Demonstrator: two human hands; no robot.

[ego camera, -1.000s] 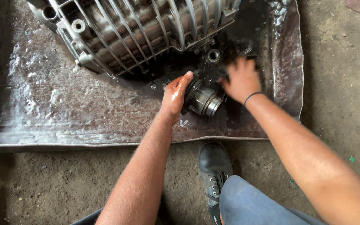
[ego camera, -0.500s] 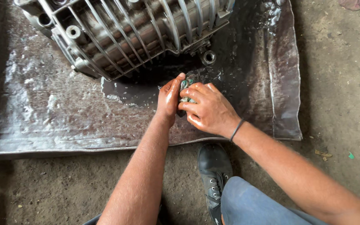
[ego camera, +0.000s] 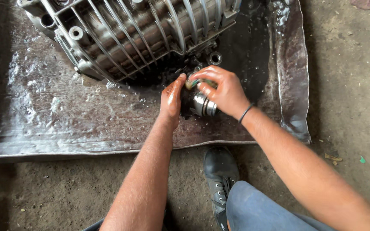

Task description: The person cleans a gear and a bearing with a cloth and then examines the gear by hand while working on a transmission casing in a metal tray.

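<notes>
Head view, looking down: nearest us a black shoe (ego camera: 220, 171) rests on the concrete floor (ego camera: 56, 192), and beyond it our two forearms reach onto a wet metal sheet (ego camera: 65, 124). Our left hand (ego camera: 171, 100) braces flat and open against a shiny metal cylinder (ego camera: 203, 105), while our right hand (ego camera: 219, 92) grips a green scrubbing pad (ego camera: 193, 81) pressed on it. We judge scrubbing is underway, calling for a steady brace; farthest stands a ribbed aluminium casing (ego camera: 138, 34).
</notes>
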